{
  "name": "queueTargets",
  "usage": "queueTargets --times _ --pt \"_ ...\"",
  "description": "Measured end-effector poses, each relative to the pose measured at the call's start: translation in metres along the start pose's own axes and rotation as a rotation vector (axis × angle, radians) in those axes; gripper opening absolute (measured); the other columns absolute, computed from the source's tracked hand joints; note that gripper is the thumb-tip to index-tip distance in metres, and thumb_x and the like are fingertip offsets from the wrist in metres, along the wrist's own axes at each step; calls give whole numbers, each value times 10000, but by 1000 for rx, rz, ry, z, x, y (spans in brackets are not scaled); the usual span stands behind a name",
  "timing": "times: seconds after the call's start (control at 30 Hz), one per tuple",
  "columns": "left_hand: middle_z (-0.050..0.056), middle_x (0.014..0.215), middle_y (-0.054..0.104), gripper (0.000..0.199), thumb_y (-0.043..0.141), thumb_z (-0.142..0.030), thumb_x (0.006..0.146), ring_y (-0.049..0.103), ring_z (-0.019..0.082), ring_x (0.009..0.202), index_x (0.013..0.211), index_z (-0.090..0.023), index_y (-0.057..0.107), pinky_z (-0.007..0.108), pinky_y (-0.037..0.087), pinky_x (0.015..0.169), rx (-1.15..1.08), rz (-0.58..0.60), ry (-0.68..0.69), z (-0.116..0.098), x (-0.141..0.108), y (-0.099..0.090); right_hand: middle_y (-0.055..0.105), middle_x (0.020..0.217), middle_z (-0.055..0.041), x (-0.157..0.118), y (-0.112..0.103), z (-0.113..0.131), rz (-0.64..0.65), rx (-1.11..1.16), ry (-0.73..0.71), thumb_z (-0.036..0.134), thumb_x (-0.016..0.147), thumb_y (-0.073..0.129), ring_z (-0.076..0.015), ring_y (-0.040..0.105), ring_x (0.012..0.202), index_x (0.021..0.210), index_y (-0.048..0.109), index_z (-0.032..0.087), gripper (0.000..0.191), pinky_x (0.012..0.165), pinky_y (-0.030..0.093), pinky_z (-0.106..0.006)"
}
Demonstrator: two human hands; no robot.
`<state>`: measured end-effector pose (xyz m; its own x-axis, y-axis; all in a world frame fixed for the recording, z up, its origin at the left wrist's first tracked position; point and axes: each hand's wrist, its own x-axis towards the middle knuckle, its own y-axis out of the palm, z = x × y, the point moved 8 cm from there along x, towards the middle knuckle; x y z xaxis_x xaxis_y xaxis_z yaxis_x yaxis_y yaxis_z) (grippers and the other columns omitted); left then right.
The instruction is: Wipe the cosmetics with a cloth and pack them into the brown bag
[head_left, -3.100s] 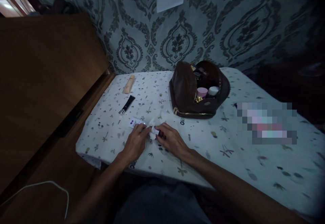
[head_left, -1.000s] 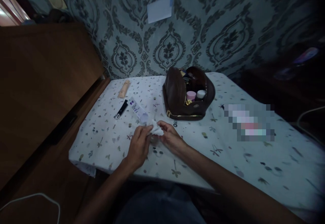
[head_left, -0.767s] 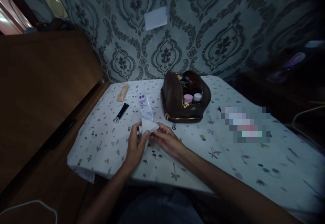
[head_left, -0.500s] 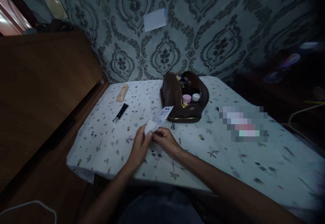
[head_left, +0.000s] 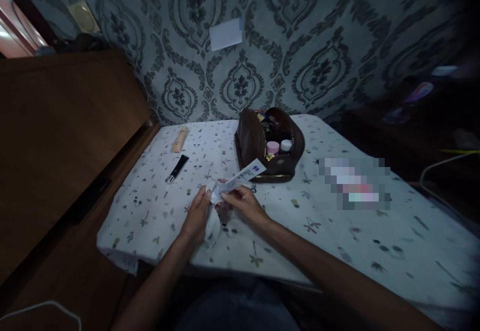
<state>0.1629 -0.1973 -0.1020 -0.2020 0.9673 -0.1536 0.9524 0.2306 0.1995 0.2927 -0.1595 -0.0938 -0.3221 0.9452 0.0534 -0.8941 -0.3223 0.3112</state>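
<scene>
Over the near middle of the patterned cloth, my two hands are close together. My left hand (head_left: 195, 215) is closed on a thin white cloth or wipe (head_left: 212, 227), which hangs down below the fingers and covers the near end of a white tube. That white tube (head_left: 248, 174), with small purple marks, is pinched in my right hand (head_left: 248, 206) and points up and to the right. Just beyond it stands an open brown cosmetic bag (head_left: 252, 138) holding a pink-lidded jar (head_left: 273, 147), a white-lidded jar (head_left: 286, 145) and other small items.
On the left of the table (head_left: 150, 236) lie a black tube (head_left: 178, 168) and a beige tube (head_left: 180, 139). A blurred-out item (head_left: 354, 183) lies on the right. Wooden furniture (head_left: 67, 121) borders the left side, and a bottle (head_left: 416, 93) stands far right.
The white cloth, bunched around the tube before, now hangs below my left hand. The tube has tipped lower toward the right, showing more of its length.
</scene>
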Motion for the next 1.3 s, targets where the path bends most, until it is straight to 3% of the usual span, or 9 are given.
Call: queueTargets --times 0.13,0.3,0.43,0.67,0.83,0.97,1.03,1.17,1.3 --pt "-12 681 644 465 723 -566 717 593 133 570 964 -200 578 235 460 549 -56 110 -79 -2 -5 14 659 688 -10 1 -6 0 -39 -89 -58 479 685 768 -183 617 700 979 736 152 441 722 503 -342" --pt "-53 520 557 393 690 -551 748 468 89 428 784 -184 553 187 344 438 95 117 46 -13 -1 8 734 852 -62 -7 -7 14 -74 -340 -213 470 800 682 -231 659 866 788 752 169 310 855 508 -380" --pt "-45 497 559 362 649 -529 769 476 109 417 777 -174 576 197 342 421 247 94 95 -8 4 0 734 1002 -74 -12 -2 25 -51 -349 -305 484 851 637 -246 649 1019 862 758 194 315 923 497 -392" --pt "-14 585 626 330 617 -463 833 573 150 572 922 -149 672 223 432 569 353 142 198 -13 2 2 727 926 -73 -12 -6 32 -107 -401 -325 497 896 558 -232 657 863 899 728 174 365 835 517 -369" --pt "41 887 689 269 565 -383 897 634 183 805 1010 -166 676 269 501 741 482 3 473 -60 -12 -2 624 713 -26 -11 -11 28 -127 -603 -304 459 927 478 -188 577 702 787 618 158 360 675 470 -294" --pt "91 1170 635 305 494 -289 957 593 220 1108 1217 -229 644 324 488 893 768 -49 917 -104 -38 14 511 635 14 -13 4 19 55 -753 -282 370 943 435 -133 466 610 693 478 182 315 590 386 -246" --pt "104 1271 590 342 493 -260 957 550 241 1191 1275 -265 619 351 475 926 916 -68 1044 -112 -44 21 525 680 3 -17 14 19 149 -828 -314 304 941 429 -136 465 643 717 460 186 255 629 396 -258" --pt "106 1201 622 330 474 -306 957 570 258 1150 1238 -249 636 372 453 958 964 3 946 -116 -28 21 530 735 -11 -24 26 25 264 -893 -329 234 915 444 -143 474 680 729 430 193 191 660 389 -272" --pt "51 908 653 292 550 -446 898 616 225 877 1001 -211 689 285 487 766 779 117 693 -120 -5 11 451 656 33 -26 18 36 290 -721 -255 286 906 479 -112 427 609 707 438 189 226 576 332 -236"
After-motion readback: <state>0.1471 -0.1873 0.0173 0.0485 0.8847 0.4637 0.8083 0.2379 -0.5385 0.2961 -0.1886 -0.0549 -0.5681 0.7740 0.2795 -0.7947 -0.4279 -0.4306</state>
